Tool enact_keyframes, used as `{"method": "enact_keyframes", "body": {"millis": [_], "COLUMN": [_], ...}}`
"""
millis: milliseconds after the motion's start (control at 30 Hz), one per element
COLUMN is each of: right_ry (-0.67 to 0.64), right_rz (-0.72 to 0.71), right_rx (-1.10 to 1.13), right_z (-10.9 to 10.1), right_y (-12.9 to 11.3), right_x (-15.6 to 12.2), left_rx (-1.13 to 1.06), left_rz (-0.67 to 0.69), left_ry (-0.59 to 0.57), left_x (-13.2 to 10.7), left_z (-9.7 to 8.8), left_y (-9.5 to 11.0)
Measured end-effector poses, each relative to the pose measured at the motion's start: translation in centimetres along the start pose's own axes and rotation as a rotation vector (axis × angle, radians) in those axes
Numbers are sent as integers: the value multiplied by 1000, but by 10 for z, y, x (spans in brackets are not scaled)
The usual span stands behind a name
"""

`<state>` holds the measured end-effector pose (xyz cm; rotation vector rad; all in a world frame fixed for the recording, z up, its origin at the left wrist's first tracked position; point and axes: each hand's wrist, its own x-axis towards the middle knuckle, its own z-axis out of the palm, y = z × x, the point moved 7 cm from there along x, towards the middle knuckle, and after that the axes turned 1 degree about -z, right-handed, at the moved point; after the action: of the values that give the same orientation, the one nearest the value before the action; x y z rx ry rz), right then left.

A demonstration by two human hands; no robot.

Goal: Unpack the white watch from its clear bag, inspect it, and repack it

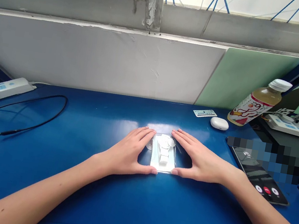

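A small clear plastic packet (169, 165) with a white card and a white item inside lies flat on the blue desk (110, 201). The white item looks like a small strap or clip; its exact kind is unclear. My left hand (128, 150) spans the packet's left side, thumb at the near corner and fingertips at the far corner. On the other side my right hand (201, 160) holds it in the same way, thumb on the near edge and fingers at the far edge. Both hands rest low, at desk height.
On the right are a phone (257, 173), a white earbud case (219, 123), a small card (205, 113), a drink bottle (258, 102) and a power strip (297, 128). On the left lie a black cable (46, 121) and another power strip (0, 89). A wall (97, 60) stands behind.
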<state>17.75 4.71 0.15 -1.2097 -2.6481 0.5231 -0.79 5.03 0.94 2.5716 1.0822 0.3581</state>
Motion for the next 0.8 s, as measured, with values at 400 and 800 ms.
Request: {"method": "enact_keyframes", "body": {"millis": [400, 800], "right_ry": [52, 287], "right_rz": [-46, -86], "right_rx": [-37, 18], "right_z": [-2, -29], "right_y": [-3, -7], "right_x": [3, 3], "left_rx": [99, 171], "left_rz": [18, -76], "left_ry": [-18, 55], "left_x": [1, -1], "left_z": [-2, -7], "left_y": [1, -11]}}
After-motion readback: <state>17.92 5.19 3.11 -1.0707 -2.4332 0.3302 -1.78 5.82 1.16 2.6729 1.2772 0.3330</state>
